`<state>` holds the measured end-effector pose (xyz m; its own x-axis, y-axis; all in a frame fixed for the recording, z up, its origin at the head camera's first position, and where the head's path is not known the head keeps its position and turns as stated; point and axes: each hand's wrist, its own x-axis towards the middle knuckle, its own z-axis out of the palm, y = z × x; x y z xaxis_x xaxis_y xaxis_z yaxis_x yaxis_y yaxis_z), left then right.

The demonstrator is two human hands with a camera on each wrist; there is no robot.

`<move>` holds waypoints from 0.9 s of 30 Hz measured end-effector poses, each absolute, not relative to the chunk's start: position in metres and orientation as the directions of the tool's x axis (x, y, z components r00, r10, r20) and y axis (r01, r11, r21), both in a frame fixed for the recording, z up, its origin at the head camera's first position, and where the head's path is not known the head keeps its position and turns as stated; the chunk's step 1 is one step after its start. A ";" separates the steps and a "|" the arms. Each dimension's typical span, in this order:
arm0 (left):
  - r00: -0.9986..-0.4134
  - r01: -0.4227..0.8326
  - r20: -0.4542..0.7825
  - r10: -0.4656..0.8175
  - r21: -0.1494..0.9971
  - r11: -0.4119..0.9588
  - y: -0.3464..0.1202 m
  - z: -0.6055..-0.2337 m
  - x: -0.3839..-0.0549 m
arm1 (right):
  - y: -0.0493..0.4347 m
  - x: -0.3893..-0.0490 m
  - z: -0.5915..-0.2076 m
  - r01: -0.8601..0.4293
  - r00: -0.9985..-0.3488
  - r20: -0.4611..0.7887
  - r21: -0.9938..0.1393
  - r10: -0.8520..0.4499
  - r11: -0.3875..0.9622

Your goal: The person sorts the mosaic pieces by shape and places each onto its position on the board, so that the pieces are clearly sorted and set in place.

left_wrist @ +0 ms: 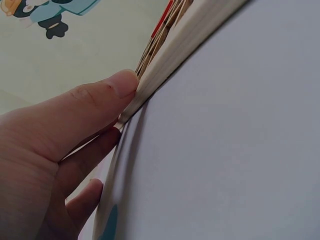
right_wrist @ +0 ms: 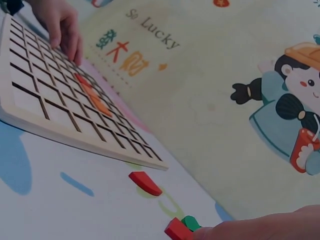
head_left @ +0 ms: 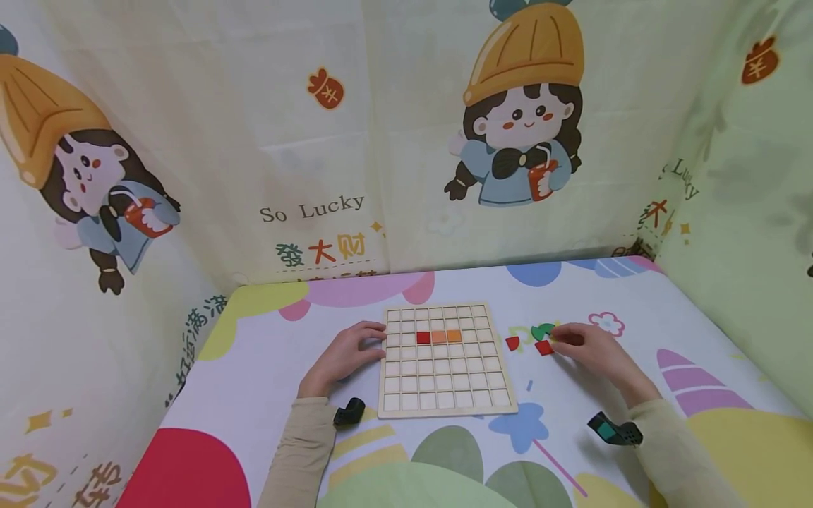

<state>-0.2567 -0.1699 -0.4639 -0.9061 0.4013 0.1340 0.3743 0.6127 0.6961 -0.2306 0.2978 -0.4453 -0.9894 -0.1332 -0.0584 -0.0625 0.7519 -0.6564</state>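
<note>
A square wooden grid board [head_left: 442,363] lies on the table. One row holds a red square [head_left: 423,338], a light-orange square [head_left: 439,337] and an orange square [head_left: 454,336]. My left hand [head_left: 346,355] touches the board's left edge, its thumb [left_wrist: 122,84] against the side wall. To the right of the board, my right hand [head_left: 591,349] has its fingertips at green pieces [head_left: 542,330] and a loose red square [head_left: 544,347]. A red piece with a curved side [head_left: 512,343] lies nearer the board. Much of the right hand falls outside the right wrist view.
A white tablecloth [head_left: 254,395] with colourful printed shapes covers the table. Patterned curtains [head_left: 413,155] hang behind it and along both sides. Black straps with small devices [head_left: 349,413] sit at the wrists.
</note>
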 end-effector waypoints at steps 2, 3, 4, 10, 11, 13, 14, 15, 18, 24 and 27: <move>-0.906 0.377 0.138 0.401 0.695 0.612 -0.170 -0.464 -0.257 | 0.296 -0.230 -0.446 -0.073 -0.989 -0.048 -0.657 -0.139 0.750; -0.906 0.375 0.136 0.400 0.695 0.614 -0.170 -0.464 -0.257 | 0.295 -0.230 -0.446 -0.080 -0.989 -0.043 -0.656 -0.144 0.750; -0.907 0.374 0.135 0.399 0.694 0.615 -0.170 -0.464 -0.258 | 0.294 -0.230 -0.446 -0.090 -0.988 -0.035 -0.655 -0.150 0.750; -0.913 0.362 0.123 0.390 0.688 0.629 -0.170 -0.465 -0.258 | 0.290 -0.229 -0.447 -0.157 -0.982 0.015 -0.629 -0.191 0.761; -0.913 0.359 0.121 0.388 0.688 0.631 -0.170 -0.465 -0.258 | 0.289 -0.229 -0.447 -0.164 -0.981 0.020 -0.623 -0.194 0.765; -0.913 0.361 0.123 0.389 0.689 0.629 -0.170 -0.465 -0.257 | 0.288 -0.228 -0.447 -0.168 -0.980 0.022 -0.614 -0.196 0.771; -0.913 0.362 0.122 0.390 0.687 0.630 -0.170 -0.465 -0.257 | 0.287 -0.228 -0.447 -0.166 -0.981 0.020 -0.612 -0.194 0.773; -0.912 0.363 0.123 0.391 0.686 0.630 -0.170 -0.464 -0.257 | 0.287 -0.228 -0.447 -0.165 -0.980 0.017 -0.610 -0.196 0.775; -0.910 0.367 0.125 0.395 0.686 0.628 -0.170 -0.464 -0.257 | 0.286 -0.229 -0.446 -0.156 -0.981 0.004 -0.608 -0.194 0.778; -0.908 0.372 0.131 0.398 0.688 0.623 -0.171 -0.463 -0.257 | 0.288 -0.227 -0.445 -0.233 -0.965 0.046 -0.604 -0.258 0.763; -0.907 0.375 0.133 0.400 0.688 0.621 -0.171 -0.463 -0.257 | 0.290 -0.226 -0.444 -0.298 -0.946 0.083 -0.599 -0.312 0.744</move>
<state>-0.2568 -0.1706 -0.4632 -0.9068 0.4001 0.1327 0.3748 0.6212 0.6882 -0.2260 0.2903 -0.4441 -0.9465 -0.3119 0.0829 -0.2975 0.7437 -0.5987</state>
